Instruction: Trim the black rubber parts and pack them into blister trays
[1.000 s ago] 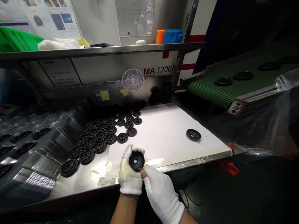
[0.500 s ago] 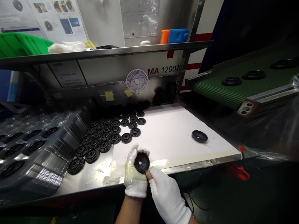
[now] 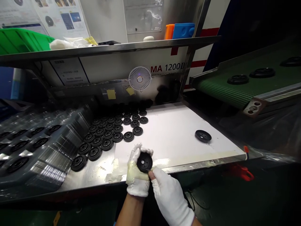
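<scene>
My left hand (image 3: 136, 175), in a white glove with tape round the thumb, is closed around a black round rubber part (image 3: 144, 162) at the front edge of the bench. My right hand (image 3: 170, 197), also gloved, pinches a small thin tool whose tip touches the part's lower rim; the tool is too small to name. On the steel bench (image 3: 94, 172) to the left, several like black parts (image 3: 107, 135) lie in rows. A single black part (image 3: 203, 135) rests alone on the white sheet (image 3: 171, 135) to the right.
Clear plastic trays (image 3: 30, 147) holding black parts sit at the left. A green conveyor belt (image 3: 244, 84) at the right carries more parts. A small white fan (image 3: 140, 78) hangs under the shelf (image 3: 113, 48), which holds a green bin (image 3: 21, 40) and blue and orange items.
Both hands stay together on the black part; the view has drifted slightly so the scene sits further right. The parts on the conveyor have moved to the right.
</scene>
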The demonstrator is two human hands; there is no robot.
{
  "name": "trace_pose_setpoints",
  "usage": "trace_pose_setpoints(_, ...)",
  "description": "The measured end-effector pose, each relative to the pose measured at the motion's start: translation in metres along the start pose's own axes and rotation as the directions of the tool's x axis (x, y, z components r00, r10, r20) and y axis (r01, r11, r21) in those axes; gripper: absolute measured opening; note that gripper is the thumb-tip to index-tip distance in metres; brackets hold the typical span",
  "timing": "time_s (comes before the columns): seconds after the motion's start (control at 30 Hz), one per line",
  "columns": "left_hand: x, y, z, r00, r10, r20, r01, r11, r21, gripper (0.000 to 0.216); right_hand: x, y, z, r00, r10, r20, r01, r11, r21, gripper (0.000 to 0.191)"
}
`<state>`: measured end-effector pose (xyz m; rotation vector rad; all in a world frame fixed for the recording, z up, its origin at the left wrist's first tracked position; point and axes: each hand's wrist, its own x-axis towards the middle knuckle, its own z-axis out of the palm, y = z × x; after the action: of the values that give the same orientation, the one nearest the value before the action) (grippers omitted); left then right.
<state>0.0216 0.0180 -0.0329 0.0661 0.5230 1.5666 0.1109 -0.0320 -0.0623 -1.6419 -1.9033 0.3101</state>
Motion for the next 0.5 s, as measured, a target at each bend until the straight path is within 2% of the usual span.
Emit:
trace_pose_setpoints(0.1,-0.006,0.005,-0.002,0.992,-0.118,0.052,0.112,0.989,0.093,0.028,0.004,0.005,-0.006,1.0,0.008,0.008,-0.008,1.0,0.014,0.026)
trace_pose_setpoints(0.17,-0.006,0.005,-0.003,0.986,-0.149,0.075,0.142,0.986,0.09,0.027,0.005,0.009,-0.009,1.0,0.023,0.014,-0.023,1.0,0.017,0.025)
trace_pose_setpoints(0.23,-0.003,0.003,-0.004,0.99,-0.113,0.08,0.107,0.992,0.071,0.02,0.005,0.009,-0.009,1.0,0.022,-0.001,-0.022,1.0,-0.009,0.025)
trace_pose_setpoints(0.4,0.003,-0.002,-0.001,0.999,-0.03,-0.014,0.03,0.999,-0.022,0.01,-0.002,-0.002,-0.004,1.0,-0.001,-0.02,0.002,1.0,0.006,0.029)
trace_pose_setpoints(0.5,-0.003,0.002,0.0,0.997,0.005,0.074,-0.008,0.999,0.043,0.016,-0.001,-0.004,-0.005,1.0,-0.004,-0.005,0.004,1.0,0.011,0.029)
